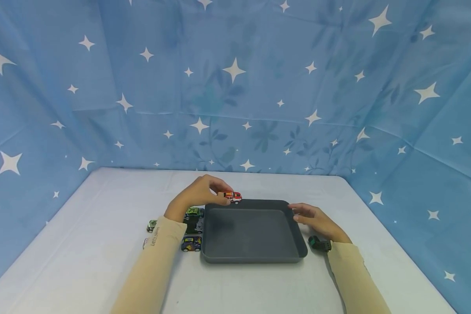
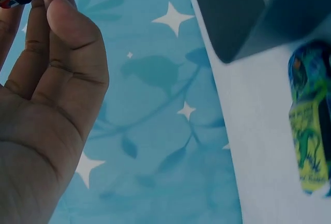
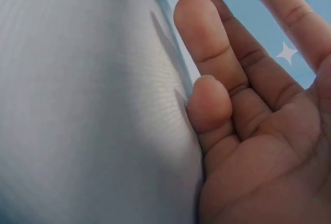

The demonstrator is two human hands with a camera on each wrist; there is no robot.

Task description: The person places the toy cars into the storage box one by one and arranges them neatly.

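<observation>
A red car (image 1: 233, 197) is gripped by the left hand (image 1: 204, 192), its body pinched between the thumb and the fingers; the car is held level at the far left part of the rim of a grey tray (image 1: 255, 235), and whether the rim is touched by its wheels cannot be told. In the left wrist view only the car's dark end is shown, cut off by the frame, with the thumb bent in close to it.

The right hand (image 1: 313, 218) is held at the tray's far right corner; its fingers are relaxed and slightly bent, nothing is seen held in them, and the rim appears to be touched by the fingertips; the thumb is placed nearer, just beside the tray's right wall.

To the left of the tray, a green car (image 1: 195, 212) is set at the far end and a blue car (image 1: 191, 244) at the near end, both close beside the tray's left wall; between them something dark and grey is partly covered by the left cuff, too unclear to be named. Farther left, a green-and-white car (image 1: 151, 225) is partly hidden by the left sleeve (image 1: 151, 266). By the right wrist a small dark object (image 1: 319, 243) is seen, its kind unclear; a white table (image 1: 82, 244) is backed by a blue cloth (image 1: 259, 96) patterned with white stars.
</observation>
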